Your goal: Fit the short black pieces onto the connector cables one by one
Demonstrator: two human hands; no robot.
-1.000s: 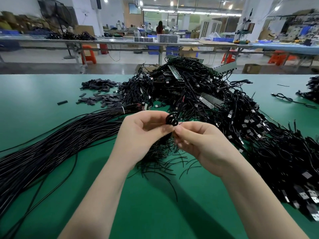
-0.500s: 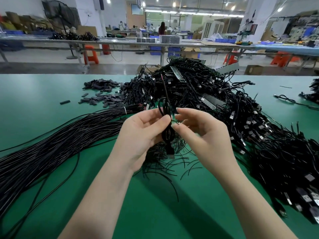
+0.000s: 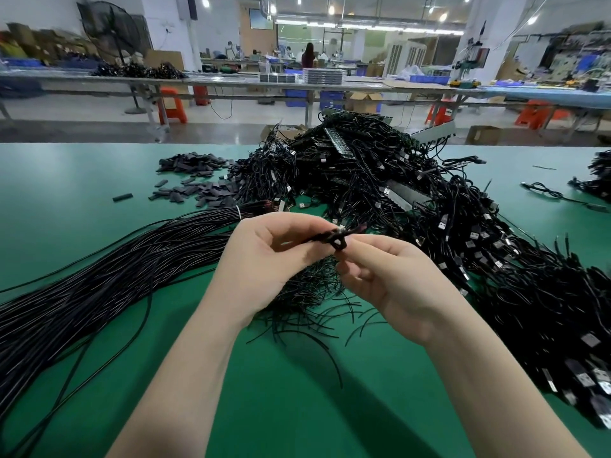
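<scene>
My left hand [image 3: 264, 259] and my right hand [image 3: 393, 279] meet above the green table [image 3: 82, 193], both pinching one black connector cable [image 3: 334, 238] that lies roughly level between the fingertips. A short black piece [image 3: 340, 245] sits on the cable at my right fingertips. A loose heap of short black pieces [image 3: 198, 180] lies at the far left of the table. A big tangle of black connector cables [image 3: 429, 206] with USB plugs fills the middle and right.
A long bundle of plain black cables [image 3: 115, 266], tied with a white band, runs from the left edge towards the middle. Short cut wire ends [image 3: 307, 312] lie under my hands. A smaller cable heap [image 3: 595, 176] sits at the far right. Workbenches stand beyond the table.
The cable stood upright between my hands half a second ago; now it lies nearly level, and both hands have shifted slightly lower and closer together.
</scene>
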